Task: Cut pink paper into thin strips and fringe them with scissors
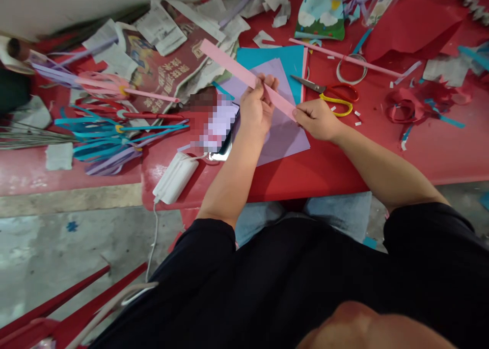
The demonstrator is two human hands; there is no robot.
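Observation:
A long pink paper strip [229, 63] runs slantwise from the upper left down to my hands. My left hand [256, 109] pinches the strip near its middle, fingers curled over it. The strip's lower end is gripped by my right hand [316, 119], fingers closed. Both hands hover over a lilac paper sheet [284, 135] that lies on a teal sheet [290, 58] on the red table [324, 170]. Scissors [333, 95] with red and yellow handles lie just beyond my right hand.
A phone [217, 127] and a white power bank [175, 178] with its cable sit left of my hands. Paper flowers with strip petals [110, 130], newspapers [160, 58], a tape ring [351, 69], a red sheet [412, 28] and paper scraps crowd the table.

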